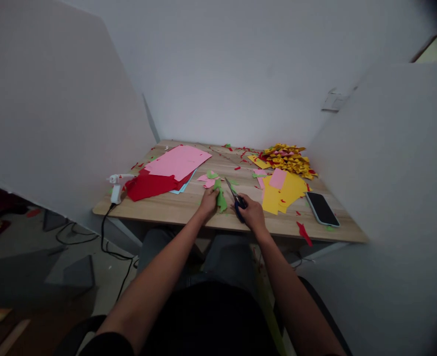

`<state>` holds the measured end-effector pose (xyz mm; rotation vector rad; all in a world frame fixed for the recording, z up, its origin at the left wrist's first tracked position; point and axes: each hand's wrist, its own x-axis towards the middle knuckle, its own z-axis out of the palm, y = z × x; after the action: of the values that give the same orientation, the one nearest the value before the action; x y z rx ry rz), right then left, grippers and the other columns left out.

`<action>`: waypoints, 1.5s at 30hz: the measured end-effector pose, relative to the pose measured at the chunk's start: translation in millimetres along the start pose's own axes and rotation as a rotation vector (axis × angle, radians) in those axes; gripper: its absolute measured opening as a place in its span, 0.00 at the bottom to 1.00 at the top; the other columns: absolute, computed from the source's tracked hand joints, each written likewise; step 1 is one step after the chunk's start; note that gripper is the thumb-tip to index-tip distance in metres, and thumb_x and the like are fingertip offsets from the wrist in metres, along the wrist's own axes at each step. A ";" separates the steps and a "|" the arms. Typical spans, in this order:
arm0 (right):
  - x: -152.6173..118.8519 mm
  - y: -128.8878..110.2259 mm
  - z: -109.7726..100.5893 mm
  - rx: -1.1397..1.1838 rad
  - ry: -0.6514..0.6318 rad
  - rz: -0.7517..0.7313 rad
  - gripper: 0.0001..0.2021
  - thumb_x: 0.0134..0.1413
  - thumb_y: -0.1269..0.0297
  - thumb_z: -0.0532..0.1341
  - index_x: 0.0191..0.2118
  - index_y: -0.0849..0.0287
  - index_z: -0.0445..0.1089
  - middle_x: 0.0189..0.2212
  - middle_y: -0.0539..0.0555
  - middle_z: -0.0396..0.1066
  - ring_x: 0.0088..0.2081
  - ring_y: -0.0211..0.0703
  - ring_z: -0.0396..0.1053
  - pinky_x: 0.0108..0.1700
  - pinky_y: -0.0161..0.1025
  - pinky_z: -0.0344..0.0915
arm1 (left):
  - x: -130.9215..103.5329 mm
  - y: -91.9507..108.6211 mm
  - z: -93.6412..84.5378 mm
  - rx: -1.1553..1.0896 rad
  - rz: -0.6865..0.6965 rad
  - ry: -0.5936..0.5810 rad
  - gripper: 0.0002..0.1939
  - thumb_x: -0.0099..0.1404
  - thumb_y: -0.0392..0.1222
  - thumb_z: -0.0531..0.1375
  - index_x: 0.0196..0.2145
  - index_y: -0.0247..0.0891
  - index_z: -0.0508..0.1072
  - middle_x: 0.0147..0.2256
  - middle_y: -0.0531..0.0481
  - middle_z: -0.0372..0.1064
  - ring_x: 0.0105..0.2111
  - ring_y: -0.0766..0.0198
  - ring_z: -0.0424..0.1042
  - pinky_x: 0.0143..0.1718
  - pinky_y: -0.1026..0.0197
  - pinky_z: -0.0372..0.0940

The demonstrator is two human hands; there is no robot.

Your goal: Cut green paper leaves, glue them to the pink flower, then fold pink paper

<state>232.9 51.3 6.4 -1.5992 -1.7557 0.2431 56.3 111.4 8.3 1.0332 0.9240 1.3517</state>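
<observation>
Near the table's front edge, my left hand [208, 202] is closed on a green felt-like piece [221, 200] with an uneven cut outline. To its right, my right hand [253, 213] grips dark-handled scissors [237, 200], their blades pointing up and left, a little apart from the green piece. Just beyond my left hand lie pink cut pieces [205, 179] with a green scrap [212, 174] among them. Whether the material is felt or paper, I cannot tell for certain.
At left are pink sheets [179, 160], red sheets [152, 185] and a white glue gun [117, 187] with a hanging cable. Yellow sheets [288, 190], a heap of yellow pieces [287, 159] and a phone [322, 209] occupy the right. Panels [400, 158] flank the table [174, 206].
</observation>
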 end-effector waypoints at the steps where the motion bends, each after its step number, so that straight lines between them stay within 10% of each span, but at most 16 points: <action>1: -0.6 -0.3 -0.1 -0.012 -0.002 0.006 0.20 0.54 0.52 0.66 0.52 0.49 0.74 0.39 0.53 0.82 0.40 0.51 0.79 0.43 0.44 0.72 | 6.1 10.2 -5.9 0.089 0.017 0.029 0.12 0.69 0.45 0.61 0.32 0.34 0.70 0.24 0.56 0.64 0.22 0.71 0.61 0.23 0.67 0.60; 6: -1.0 -1.0 0.5 -0.058 -0.032 0.051 0.22 0.53 0.50 0.67 0.54 0.49 0.74 0.40 0.54 0.81 0.41 0.54 0.78 0.43 0.44 0.71 | 33.0 61.0 -57.9 0.529 0.082 0.151 0.04 0.60 0.35 0.61 0.35 0.36 0.73 0.24 0.55 0.63 0.25 0.66 0.61 0.31 0.63 0.61; 9: 2.2 -1.7 0.2 -0.123 -0.068 0.067 0.23 0.53 0.50 0.67 0.54 0.49 0.74 0.40 0.54 0.81 0.40 0.54 0.78 0.40 0.43 0.70 | 31.1 78.5 -76.9 0.752 0.087 0.157 0.19 0.49 0.27 0.64 0.41 0.36 0.76 0.29 0.51 0.67 0.37 0.56 0.67 0.46 0.53 0.63; 13: 6.9 -4.7 -1.4 -0.244 -0.146 0.027 0.22 0.54 0.48 0.65 0.53 0.50 0.73 0.38 0.54 0.81 0.37 0.52 0.77 0.36 0.40 0.66 | 13.3 87.1 -60.7 1.204 0.463 0.070 0.21 0.60 0.34 0.61 0.52 0.39 0.73 0.51 0.42 0.67 0.54 0.48 0.62 0.59 0.44 0.55; 16: 8.2 -8.1 -2.3 -0.333 -0.187 -0.029 0.20 0.57 0.51 0.63 0.53 0.51 0.72 0.37 0.54 0.81 0.35 0.51 0.76 0.34 0.39 0.63 | 4.3 85.1 -34.8 1.375 0.733 -0.248 0.17 0.65 0.40 0.60 0.52 0.42 0.74 0.55 0.42 0.65 0.56 0.49 0.62 0.58 0.45 0.56; 19: 7.9 -11.1 -3.4 -0.389 -0.199 -0.083 0.19 0.58 0.55 0.61 0.54 0.52 0.72 0.37 0.56 0.80 0.35 0.50 0.76 0.33 0.38 0.60 | 4.7 77.3 -17.3 1.448 0.837 -0.543 0.18 0.64 0.45 0.64 0.52 0.46 0.76 0.60 0.43 0.62 0.60 0.45 0.60 0.59 0.42 0.54; 23: 8.3 -12.7 -6.6 -0.370 -0.255 -0.123 0.17 0.60 0.58 0.60 0.54 0.51 0.70 0.38 0.54 0.80 0.36 0.49 0.76 0.32 0.38 0.58 | 14.3 65.7 -12.2 1.454 0.926 -0.662 0.07 0.67 0.44 0.63 0.42 0.46 0.80 0.57 0.45 0.68 0.59 0.45 0.62 0.57 0.42 0.53; 45: 0.7 -28.3 -25.5 -0.559 -0.443 -0.319 0.19 0.60 0.65 0.60 0.57 0.52 0.68 0.40 0.53 0.80 0.33 0.45 0.77 0.26 0.37 0.53 | -0.1 52.1 -19.1 1.304 0.440 -0.579 0.06 0.68 0.47 0.63 0.38 0.49 0.82 0.49 0.52 0.75 0.52 0.53 0.66 0.53 0.45 0.49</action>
<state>226.7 37.7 41.4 -1.6853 -2.5603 -0.0656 22.1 109.7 52.0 2.5627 1.1313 0.5383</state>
